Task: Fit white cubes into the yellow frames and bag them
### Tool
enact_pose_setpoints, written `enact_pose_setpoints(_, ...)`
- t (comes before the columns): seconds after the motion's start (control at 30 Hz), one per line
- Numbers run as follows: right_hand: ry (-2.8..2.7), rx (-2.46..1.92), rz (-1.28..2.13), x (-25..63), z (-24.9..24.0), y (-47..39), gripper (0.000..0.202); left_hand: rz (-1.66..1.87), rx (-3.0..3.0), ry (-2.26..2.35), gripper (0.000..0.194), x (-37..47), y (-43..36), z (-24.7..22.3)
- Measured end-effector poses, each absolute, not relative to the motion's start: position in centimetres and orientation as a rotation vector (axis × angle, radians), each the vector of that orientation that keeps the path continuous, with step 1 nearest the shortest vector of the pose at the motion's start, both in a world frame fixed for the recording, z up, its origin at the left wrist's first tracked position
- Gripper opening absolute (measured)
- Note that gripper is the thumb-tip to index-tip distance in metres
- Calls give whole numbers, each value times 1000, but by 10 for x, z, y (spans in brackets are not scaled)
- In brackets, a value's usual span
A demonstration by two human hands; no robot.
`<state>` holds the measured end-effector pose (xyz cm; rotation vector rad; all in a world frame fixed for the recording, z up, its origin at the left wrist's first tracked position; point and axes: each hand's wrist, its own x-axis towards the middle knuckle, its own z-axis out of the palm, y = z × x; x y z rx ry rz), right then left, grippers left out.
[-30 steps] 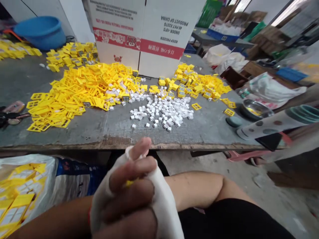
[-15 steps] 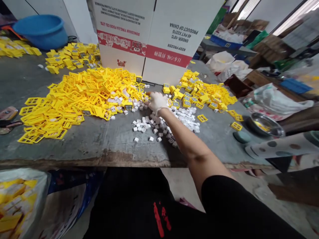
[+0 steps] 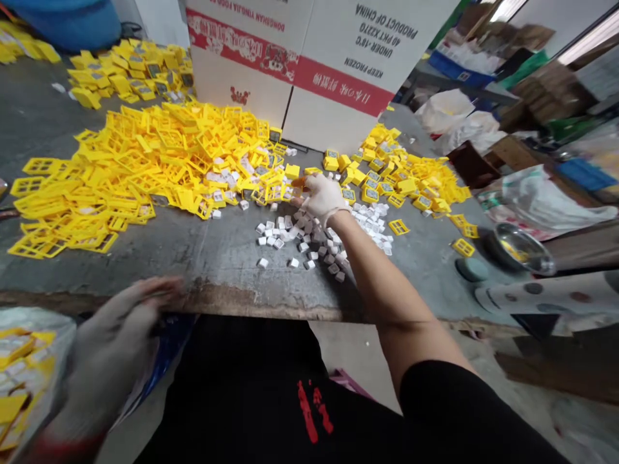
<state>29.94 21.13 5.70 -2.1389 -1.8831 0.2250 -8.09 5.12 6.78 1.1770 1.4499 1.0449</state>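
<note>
My right hand (image 3: 323,195), in a white glove with bare fingertips, reaches over small white plastic cubes (image 3: 278,232). Its fingers and thumb point left and come close together at the edge of a heap of yellow plastic window-like frames (image 3: 169,154). What lies between the fingertips is too small to make out. A yellow block (image 3: 292,171) sits just beyond them. My left hand (image 3: 113,341), gloved and smeared by motion, is at the table's front edge on the left, near a bag of yellow and white pieces (image 3: 24,374). Its grip is unclear.
A white printed carton (image 3: 338,122) stands behind the heaps. Yellow blocks with grey faces (image 3: 370,193) lie right of it, more (image 3: 130,71) at back left. On the right are a metal bowl (image 3: 520,248) and a green round object (image 3: 471,269). A blue basin (image 3: 72,22) is at back left.
My left hand has come into view at lower left. My right hand has shifted slightly right in the picture, still beside the yellow frames. The view has tilted down somewhat.
</note>
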Motion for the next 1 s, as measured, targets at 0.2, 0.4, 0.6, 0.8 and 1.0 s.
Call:
enact_pose_setpoints(0.2, -1876, -1675, 508, 294, 31, 138, 50, 851, 636, 898, 34, 29, 74, 18)
enact_pose_setpoints(0.4, -1768, -1222, 827, 259, 20, 50, 49, 735, 521, 627, 33, 35, 58, 16)
enact_pose_setpoints(0.6, -1694, -1166, 907, 241, 26, 17, 58, 756, 556, 610, 43, 23, 32, 25)
enact_pose_setpoints(0.8, -1609, -1240, 702, 243, 29, 5, 53, 799, 532, 653, 47, 17, 17, 26)
enact_pose_setpoints(1.0, -1673, -1303, 571, 234, 38, -11, 49, 805, 523, 618, 47, 14, 6, 22)
